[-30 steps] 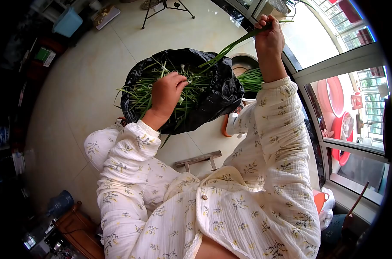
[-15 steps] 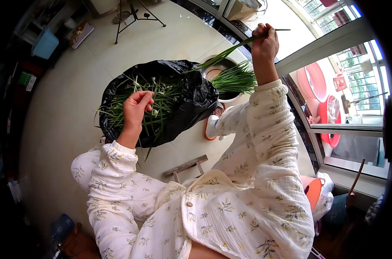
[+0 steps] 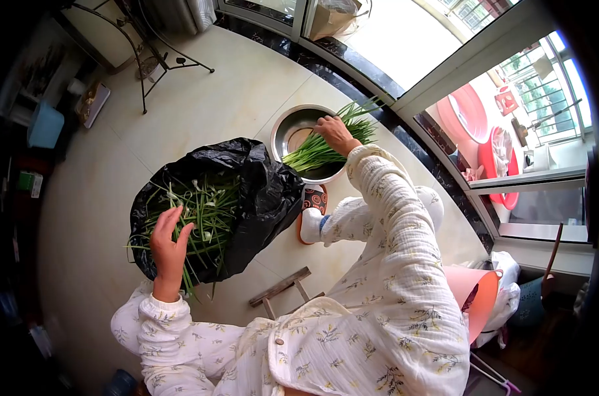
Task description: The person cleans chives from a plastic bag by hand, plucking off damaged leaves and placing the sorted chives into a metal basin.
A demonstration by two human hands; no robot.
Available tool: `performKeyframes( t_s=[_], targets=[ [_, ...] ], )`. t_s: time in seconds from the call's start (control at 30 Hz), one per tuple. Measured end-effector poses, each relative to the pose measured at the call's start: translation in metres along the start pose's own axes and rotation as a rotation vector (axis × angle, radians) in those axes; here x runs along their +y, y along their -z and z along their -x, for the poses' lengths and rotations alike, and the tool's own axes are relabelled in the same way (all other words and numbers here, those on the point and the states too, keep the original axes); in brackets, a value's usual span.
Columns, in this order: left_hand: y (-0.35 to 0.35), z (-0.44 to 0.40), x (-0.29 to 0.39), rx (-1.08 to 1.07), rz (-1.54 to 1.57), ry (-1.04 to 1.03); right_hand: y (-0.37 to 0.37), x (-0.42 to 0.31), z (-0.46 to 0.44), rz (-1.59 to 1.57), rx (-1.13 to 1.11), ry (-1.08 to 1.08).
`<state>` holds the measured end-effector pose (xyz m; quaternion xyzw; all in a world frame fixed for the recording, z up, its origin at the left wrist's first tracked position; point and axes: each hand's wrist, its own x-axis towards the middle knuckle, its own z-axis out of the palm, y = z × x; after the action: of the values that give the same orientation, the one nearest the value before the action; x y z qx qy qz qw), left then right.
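Observation:
A black plastic bag (image 3: 263,204) lies open on the floor, with a tangle of garlic chives (image 3: 207,214) and whitish bits inside. Over its near left side, my left hand (image 3: 169,247) is open, thumb apart from the fingers, holding nothing that I can see. Beyond the bag stands a metal bowl (image 3: 280,135) with a neat bunch of garlic chives (image 3: 313,155) lying across it. My right hand (image 3: 337,135) is at this bunch, fingers curled down onto the green leaves; the fingertips are partly hidden.
A small wooden stool (image 3: 281,288) stands between my legs, and my slippered foot (image 3: 315,201) is beside the bowl. A black metal stand (image 3: 144,66) is at the upper left. Glass sliding doors (image 3: 405,99) run along the right, near a pink bin (image 3: 474,294).
My right hand has come down from the raised position, bringing a long chive to the bunch at the bowl. My left hand has opened from a pinch. The view has shifted.

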<state>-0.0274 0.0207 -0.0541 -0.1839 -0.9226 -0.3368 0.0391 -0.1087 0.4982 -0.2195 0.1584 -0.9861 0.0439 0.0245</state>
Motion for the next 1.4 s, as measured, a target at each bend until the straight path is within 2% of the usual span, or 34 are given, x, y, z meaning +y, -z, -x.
performKeyframes(
  t_s=[0.03, 0.1, 0.23, 0.43, 0.53, 0.63, 0.7, 0.77, 0.83, 0.87, 0.93, 1.03, 1.13, 1.2, 1.27, 1.4],
  targets=[
    [0.002, -0.002, 0.001, -0.001, -0.014, 0.012, -0.02, -0.002, 0.003, 0.111, -0.06, -0.013],
    [0.004, -0.006, 0.0, 0.005, -0.023, 0.034, -0.061, -0.003, 0.006, 0.1, -0.084, -0.018],
    [0.002, -0.012, -0.002, -0.002, 0.015, 0.11, -0.098, -0.017, 0.001, 0.077, -0.115, -0.035],
    [-0.007, -0.017, -0.012, -0.015, -0.033, 0.047, -0.126, -0.031, -0.012, 0.051, -0.124, -0.03],
    [-0.005, -0.018, -0.012, -0.01, -0.003, 0.08, -0.133, -0.037, -0.014, 0.046, -0.119, -0.042],
    [0.002, -0.022, -0.008, 0.068, -0.015, 0.072, -0.131, -0.038, -0.016, 0.008, -0.073, -0.047],
    [0.012, -0.02, -0.016, 0.087, -0.041, 0.078, -0.115, -0.037, -0.024, -0.042, -0.053, -0.047],
    [0.021, -0.015, -0.024, 0.095, -0.039, 0.118, -0.089, -0.037, -0.036, -0.155, 0.103, -0.015],
    [0.027, -0.009, -0.03, 0.095, -0.037, 0.141, -0.058, -0.038, -0.055, -0.283, 0.141, -0.071],
    [0.029, -0.006, -0.03, 0.084, -0.026, 0.16, -0.036, -0.042, -0.063, -0.364, 0.271, -0.029],
    [0.029, 0.0, -0.029, 0.039, -0.123, 0.223, 0.005, -0.058, -0.081, -0.497, 0.295, -0.139],
    [0.017, 0.009, -0.038, -0.027, -0.22, 0.213, 0.077, -0.107, -0.093, -0.797, 0.312, -0.123],
    [0.0, 0.007, -0.05, 0.038, -0.228, 0.148, 0.147, -0.176, -0.08, -0.955, 0.147, 0.022],
    [-0.007, 0.002, -0.06, 0.065, -0.173, 0.178, 0.177, -0.219, -0.064, -0.882, 0.013, 0.105],
    [-0.011, -0.004, -0.068, 0.05, -0.101, 0.259, 0.19, -0.255, -0.047, -0.858, 0.029, 0.267],
    [0.0, -0.009, -0.074, 0.092, 0.238, 0.27, 0.191, -0.304, -0.028, -0.92, 0.012, 0.394]
  ],
)
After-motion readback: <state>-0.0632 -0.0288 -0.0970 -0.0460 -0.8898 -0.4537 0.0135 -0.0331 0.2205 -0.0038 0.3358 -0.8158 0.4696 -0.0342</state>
